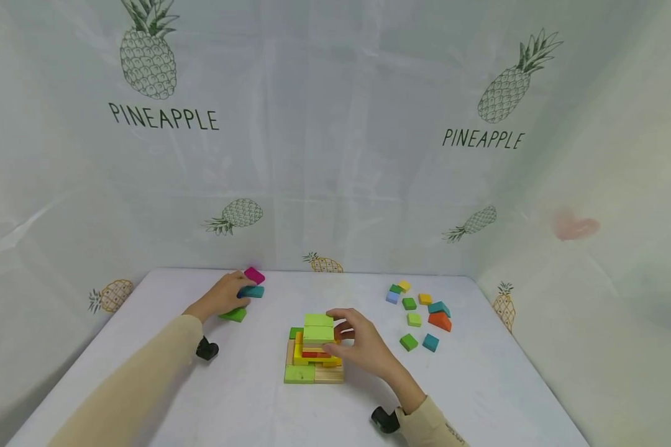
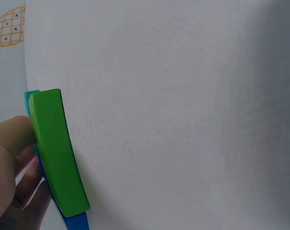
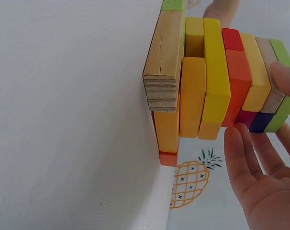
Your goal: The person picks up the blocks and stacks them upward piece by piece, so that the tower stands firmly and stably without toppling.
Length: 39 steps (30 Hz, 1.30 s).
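With the right hand [image 1: 363,341], fingers and thumb curved, pinches the upper part of the block stack [image 1: 314,349] on the worktop [image 1: 246,397]. With the left hand [image 1: 223,297], stretched farther forward, pinches a teal block [image 1: 255,292], close to a green block [image 1: 233,315]. Has several loose blocks [image 1: 409,303] apart to the right.

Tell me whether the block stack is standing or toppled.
Standing: in the head view, the block stack rises in layers from a wider base, light-green blocks on top, the right hand at its side.
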Motion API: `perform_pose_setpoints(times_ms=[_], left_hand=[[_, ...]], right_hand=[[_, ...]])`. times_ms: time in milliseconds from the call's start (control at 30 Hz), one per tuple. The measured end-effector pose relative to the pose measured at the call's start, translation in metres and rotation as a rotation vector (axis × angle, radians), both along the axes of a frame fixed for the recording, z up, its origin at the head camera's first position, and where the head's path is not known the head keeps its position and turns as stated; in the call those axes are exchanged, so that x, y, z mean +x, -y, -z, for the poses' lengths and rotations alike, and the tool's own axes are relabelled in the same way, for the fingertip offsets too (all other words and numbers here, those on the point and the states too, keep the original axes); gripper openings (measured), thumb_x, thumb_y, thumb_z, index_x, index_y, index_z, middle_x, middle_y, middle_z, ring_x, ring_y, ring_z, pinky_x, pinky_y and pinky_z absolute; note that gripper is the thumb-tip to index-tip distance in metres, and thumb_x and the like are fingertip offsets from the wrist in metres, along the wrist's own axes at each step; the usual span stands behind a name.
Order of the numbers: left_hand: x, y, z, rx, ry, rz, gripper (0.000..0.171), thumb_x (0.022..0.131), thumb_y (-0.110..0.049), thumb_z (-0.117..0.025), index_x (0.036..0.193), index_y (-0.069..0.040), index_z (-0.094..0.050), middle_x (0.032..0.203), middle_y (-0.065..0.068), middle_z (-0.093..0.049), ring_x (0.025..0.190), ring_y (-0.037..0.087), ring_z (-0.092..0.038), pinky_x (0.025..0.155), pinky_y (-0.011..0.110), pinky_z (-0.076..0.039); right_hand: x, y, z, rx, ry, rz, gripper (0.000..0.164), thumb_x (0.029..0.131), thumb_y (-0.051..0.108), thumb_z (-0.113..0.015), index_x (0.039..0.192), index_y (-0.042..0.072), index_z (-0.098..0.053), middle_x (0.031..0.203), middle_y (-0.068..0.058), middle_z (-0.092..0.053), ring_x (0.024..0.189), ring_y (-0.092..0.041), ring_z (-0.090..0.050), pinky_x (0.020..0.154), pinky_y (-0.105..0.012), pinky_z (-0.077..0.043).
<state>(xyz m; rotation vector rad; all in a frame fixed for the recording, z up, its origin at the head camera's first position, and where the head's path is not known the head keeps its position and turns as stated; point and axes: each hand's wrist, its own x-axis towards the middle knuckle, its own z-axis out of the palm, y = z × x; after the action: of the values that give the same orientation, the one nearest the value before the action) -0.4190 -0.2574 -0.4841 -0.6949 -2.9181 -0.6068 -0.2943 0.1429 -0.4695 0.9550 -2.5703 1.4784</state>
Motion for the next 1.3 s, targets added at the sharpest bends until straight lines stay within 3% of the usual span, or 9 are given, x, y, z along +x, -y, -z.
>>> perform_pose_setpoints(times_ms=[133, 367, 567, 800, 933, 1067, 1167, 1300], left_hand=[[0.003, -0.002, 0.000, 0.009, 0.013, -0.004, 0.035, 0.099, -0.011, -0.073, 0.133, -0.007, -0.071, 0.141, 0.022, -0.062, 0.129, 0.043, -0.053, 0.111, 0.065, -0.044], [0.014, -0.016, -0.009, 0.004, 0.023, -0.006, 0.034, 0.098, -0.015, -0.077, 0.131, -0.008, -0.073, 0.137, 0.016, -0.068, 0.131, 0.041, -0.056, 0.114, 0.064, -0.044], [0.027, -0.032, -0.022, 0.016, -0.007, -0.006, 0.035, 0.097, -0.020, -0.080, 0.130, -0.012, -0.075, 0.129, 0.010, -0.070, 0.120, 0.033, -0.062, 0.108, 0.057, -0.052], [0.052, -0.054, -0.046, 0.113, -0.053, 0.085, 0.032, 0.094, -0.018, -0.083, 0.126, -0.014, -0.077, 0.112, -0.001, -0.071, 0.099, 0.021, -0.064, 0.091, 0.042, -0.059], [0.072, -0.070, -0.061, 0.162, -0.067, 0.156, 0.033, 0.094, -0.022, -0.083, 0.127, -0.018, -0.077, 0.109, -0.008, -0.070, 0.099, 0.017, -0.063, 0.090, 0.042, -0.061], [0.087, -0.086, -0.071, 0.186, -0.083, 0.213, 0.034, 0.095, -0.027, -0.083, 0.128, -0.022, -0.077, 0.111, -0.012, -0.071, 0.100, 0.013, -0.064, 0.087, 0.035, -0.061], [0.095, -0.097, -0.075, 0.194, -0.086, 0.233, 0.035, 0.095, -0.029, -0.083, 0.129, -0.024, -0.076, 0.113, -0.014, -0.071, 0.100, 0.010, -0.063, 0.085, 0.027, -0.059], [0.102, -0.111, -0.079, 0.197, -0.081, 0.262, 0.035, 0.095, -0.027, -0.083, 0.129, -0.024, -0.076, 0.113, -0.014, -0.071, 0.100, 0.009, -0.063, 0.085, 0.024, -0.058]], right_hand=[[-0.001, 0.000, 0.000, 0.000, 0.006, 0.001, 0.062, 0.091, 0.023, -0.087, 0.146, 0.022, -0.057, 0.136, 0.000, -0.060, 0.108, -0.029, -0.068, 0.101, -0.040, -0.060], [0.001, 0.002, -0.001, 0.000, 0.003, 0.007, 0.063, 0.090, 0.021, -0.088, 0.145, 0.021, -0.058, 0.133, 0.002, -0.060, 0.111, -0.031, -0.067, 0.100, -0.040, -0.060], [0.002, 0.003, -0.002, 0.008, 0.003, 0.018, 0.064, 0.089, 0.021, -0.089, 0.145, 0.018, -0.058, 0.135, 0.004, -0.059, 0.113, -0.024, -0.065, 0.098, -0.037, -0.061], [0.004, 0.004, -0.007, 0.011, 0.011, 0.029, 0.064, 0.090, 0.023, -0.089, 0.146, 0.020, -0.058, 0.137, 0.005, -0.059, 0.118, -0.023, -0.064, 0.099, -0.039, -0.060], [0.006, 0.004, -0.011, 0.010, 0.012, 0.036, 0.065, 0.090, 0.026, -0.089, 0.146, 0.024, -0.057, 0.141, 0.004, -0.058, 0.122, -0.024, -0.062, 0.101, -0.041, -0.060], [0.007, 0.002, -0.014, -0.003, 0.000, 0.035, 0.067, 0.090, 0.027, -0.088, 0.148, 0.024, -0.055, 0.145, -0.004, -0.057, 0.125, -0.026, -0.062, 0.101, -0.042, -0.059], [0.007, 0.003, -0.015, -0.014, -0.010, 0.033, 0.068, 0.090, 0.027, -0.088, 0.149, 0.023, -0.054, 0.146, -0.012, -0.057, 0.126, -0.028, -0.062, 0.101, -0.041, -0.059], [0.008, 0.004, -0.015, -0.020, -0.013, 0.033, 0.071, 0.090, 0.026, -0.088, 0.151, 0.020, -0.053, 0.147, -0.011, -0.056, 0.126, -0.027, -0.062, 0.101, -0.037, -0.059]])
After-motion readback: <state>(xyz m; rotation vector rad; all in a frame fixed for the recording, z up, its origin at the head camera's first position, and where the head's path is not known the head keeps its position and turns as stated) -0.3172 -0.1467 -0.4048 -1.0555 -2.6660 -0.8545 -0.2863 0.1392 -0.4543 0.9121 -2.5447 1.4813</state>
